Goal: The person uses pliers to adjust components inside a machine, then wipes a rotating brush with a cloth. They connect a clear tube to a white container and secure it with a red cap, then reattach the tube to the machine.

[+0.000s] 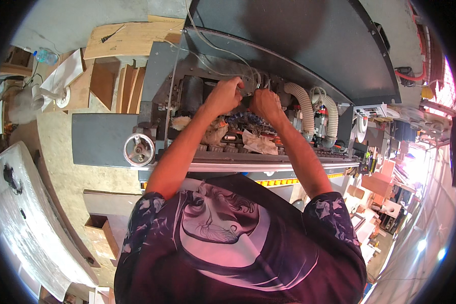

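Both my arms reach into a long grey machine [104, 133] whose dark hood [309, 45] is raised. My left hand [225, 96] is closed, its fingers bent inward beside a dark part; what they hold, if anything, is hidden. Close by on the right, my right hand [266, 105] is curled shut beside thin pale tubes [255, 76]; its grip is hidden too. A dark cylindrical motor [191, 93] stands left of my left hand. Below the hands lie blue coiled tubing [245, 119], a crumpled tan rag [215, 134] and a piece of pale paper or cloth [260, 143].
A metal handwheel [139, 150] sticks out at the machine's left front. Ribbed cream hoses [303, 105] rise right of my hands. Wooden boards [131, 88] lean at the left, and a plastic-wrapped long item [33, 218] lies further left. Workshop clutter [380, 187] fills the right.
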`<state>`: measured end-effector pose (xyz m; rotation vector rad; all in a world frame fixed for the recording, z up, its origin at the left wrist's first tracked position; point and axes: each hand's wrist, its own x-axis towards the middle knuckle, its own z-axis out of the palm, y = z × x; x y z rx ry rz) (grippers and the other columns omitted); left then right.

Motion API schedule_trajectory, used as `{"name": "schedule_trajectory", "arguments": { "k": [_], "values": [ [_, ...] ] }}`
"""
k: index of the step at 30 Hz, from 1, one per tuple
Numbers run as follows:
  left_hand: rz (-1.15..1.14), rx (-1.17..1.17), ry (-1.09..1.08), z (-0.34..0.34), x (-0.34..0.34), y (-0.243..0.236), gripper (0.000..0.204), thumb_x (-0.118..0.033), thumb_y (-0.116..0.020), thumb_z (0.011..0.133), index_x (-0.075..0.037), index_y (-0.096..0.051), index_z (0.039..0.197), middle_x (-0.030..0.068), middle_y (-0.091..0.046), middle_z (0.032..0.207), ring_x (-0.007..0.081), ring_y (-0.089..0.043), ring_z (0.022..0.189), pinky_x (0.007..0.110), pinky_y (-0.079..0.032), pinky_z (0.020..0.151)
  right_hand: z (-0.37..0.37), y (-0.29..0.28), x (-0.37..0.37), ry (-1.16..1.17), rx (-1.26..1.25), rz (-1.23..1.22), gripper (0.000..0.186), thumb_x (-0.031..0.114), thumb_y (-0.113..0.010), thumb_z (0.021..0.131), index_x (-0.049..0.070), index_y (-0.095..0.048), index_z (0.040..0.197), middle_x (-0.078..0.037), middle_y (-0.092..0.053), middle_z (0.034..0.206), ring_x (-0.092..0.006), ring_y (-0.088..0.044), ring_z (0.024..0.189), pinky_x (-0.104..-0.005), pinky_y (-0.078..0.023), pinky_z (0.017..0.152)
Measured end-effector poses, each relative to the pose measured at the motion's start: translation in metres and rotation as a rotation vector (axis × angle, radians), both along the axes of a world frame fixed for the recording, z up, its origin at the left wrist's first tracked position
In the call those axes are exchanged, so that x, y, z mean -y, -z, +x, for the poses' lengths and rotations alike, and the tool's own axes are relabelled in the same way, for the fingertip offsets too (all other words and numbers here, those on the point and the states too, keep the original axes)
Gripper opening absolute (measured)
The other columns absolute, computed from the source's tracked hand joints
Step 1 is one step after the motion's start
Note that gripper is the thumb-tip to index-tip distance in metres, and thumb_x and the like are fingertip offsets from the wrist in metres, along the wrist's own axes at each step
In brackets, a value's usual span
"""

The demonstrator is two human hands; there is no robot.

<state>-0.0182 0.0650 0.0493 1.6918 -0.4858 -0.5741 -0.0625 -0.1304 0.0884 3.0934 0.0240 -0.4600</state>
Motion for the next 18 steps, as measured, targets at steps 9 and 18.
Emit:
{"name": "schedule_trajectory", "arguments": {
  "k": [9, 18],
  "values": [
    [-0.095, -0.176, -0.256, -0.100, -0.074, -0.052, 0.031, -0.001, -0.059, 0.099, 0.001, -0.052, 0.129, 0.0145, -0.068, 0.108, 0.0200, -0.075, 0.090, 0.032, -0.060, 0.076, -0.007, 0.019, 0.019, -0.174, -0.016, -0.089, 0.026, 0.028, -0.073, 0.080, 0.002, -0.075, 0.076, -0.023, -0.072, 0.077, -0.0409, -0.074, 0.073, -0.0489, -0.059, 0.064],
    [-0.154, -0.205, -0.419, -0.111, -0.090, -0.046, 0.028, 0.000, -0.057, 0.101, 0.002, -0.049, 0.128, 0.0152, -0.066, 0.113, 0.0201, -0.073, 0.093, 0.030, -0.060, 0.079, -0.006, 0.012, 0.006, -0.007, -0.004, -0.066, 0.029, 0.028, -0.066, 0.085, 0.002, -0.077, 0.085, -0.024, -0.075, 0.090, -0.0406, -0.075, 0.087, -0.0495, -0.060, 0.076]
  ]
}}
